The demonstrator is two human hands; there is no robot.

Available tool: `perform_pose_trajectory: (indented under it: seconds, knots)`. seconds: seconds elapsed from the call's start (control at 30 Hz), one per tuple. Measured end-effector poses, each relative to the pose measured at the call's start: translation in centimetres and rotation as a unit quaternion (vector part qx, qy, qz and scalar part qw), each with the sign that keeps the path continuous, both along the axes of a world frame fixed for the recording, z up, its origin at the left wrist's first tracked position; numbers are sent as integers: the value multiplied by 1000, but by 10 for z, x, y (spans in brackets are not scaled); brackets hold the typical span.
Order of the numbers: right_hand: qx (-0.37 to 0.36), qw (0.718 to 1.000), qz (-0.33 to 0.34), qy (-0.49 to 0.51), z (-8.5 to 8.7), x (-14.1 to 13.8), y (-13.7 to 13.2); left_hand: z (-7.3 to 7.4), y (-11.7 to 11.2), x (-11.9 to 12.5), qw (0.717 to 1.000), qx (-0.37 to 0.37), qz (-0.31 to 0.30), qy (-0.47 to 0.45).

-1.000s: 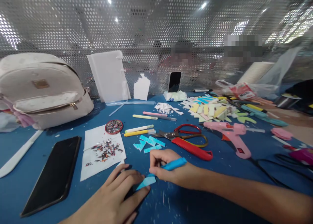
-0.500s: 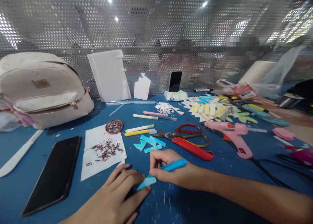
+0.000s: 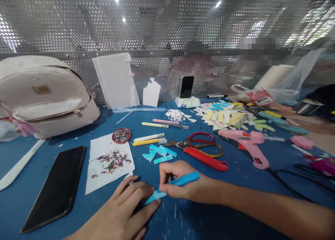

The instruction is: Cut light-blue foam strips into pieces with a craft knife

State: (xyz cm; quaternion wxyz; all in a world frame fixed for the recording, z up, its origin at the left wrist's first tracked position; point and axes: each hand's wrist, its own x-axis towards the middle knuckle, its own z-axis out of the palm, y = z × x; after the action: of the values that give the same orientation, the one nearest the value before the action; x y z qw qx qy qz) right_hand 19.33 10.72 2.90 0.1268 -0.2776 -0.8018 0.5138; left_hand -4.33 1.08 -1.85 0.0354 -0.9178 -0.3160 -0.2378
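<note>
My right hand (image 3: 180, 180) grips a blue marker (image 3: 185, 179) slantwise, its tip down by a small light-blue piece (image 3: 156, 196) that looks like foam board or card. With thumb and fingers, my left hand (image 3: 132, 201) pins that piece to the blue table (image 3: 178, 219); part of it is hidden under the fingers. Just beyond my hands lie several blue-coloured strips (image 3: 163, 159). Behind these are a yellow marker (image 3: 148, 142), a white-bodied marker with a green end (image 3: 148, 137), and scissors (image 3: 200, 142) with red handles beside a red-handled cutter (image 3: 206, 159).
A black phone (image 3: 56, 187) and a white sheet (image 3: 90, 177) with loose beads lie to the left, near a bag (image 3: 52, 111). A pink glue gun (image 3: 246, 140) with its cord rests at right. Cut pieces (image 3: 222, 116) are heaped behind it. A perforated metal screen (image 3: 157, 23) stands beyond.
The blue marker's tip has shifted slightly along the light-blue piece, and the right hand has moved very little. The left hand stays in place.
</note>
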Motion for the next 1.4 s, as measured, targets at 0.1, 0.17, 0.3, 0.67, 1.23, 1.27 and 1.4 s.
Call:
perform_pose_trajectory:
  seconds: [0.1, 0.17, 0.3, 0.67, 1.23, 1.27, 1.4]
  knots:
    - [-4, 1000, 8, -5, 0, 0, 0, 0, 0, 1, 1000, 1, 2, 0]
    - [0, 1000, -4, 5, 0, 0, 0, 1, 1, 1, 1000, 0, 2, -1]
    - [-6, 1000, 4, -3, -1, 0, 0, 1, 0, 1, 1000, -10, -6, -13]
    - [4, 1000, -9, 3, 1, -1, -1, 1, 1, 1, 1000, -12, -7, -21]
    - [-9, 1000, -18, 15, -2, -1, -2, 0, 0, 1, 1000, 3, -2, -11]
    - [-12, 1000, -23, 18, -2, -1, -2, 0, 0, 1, 1000, 5, -2, -13]
    - [-6, 1000, -24, 18, -2, -2, -2, 1, 0, 1, 1000, -5, -4, -17]
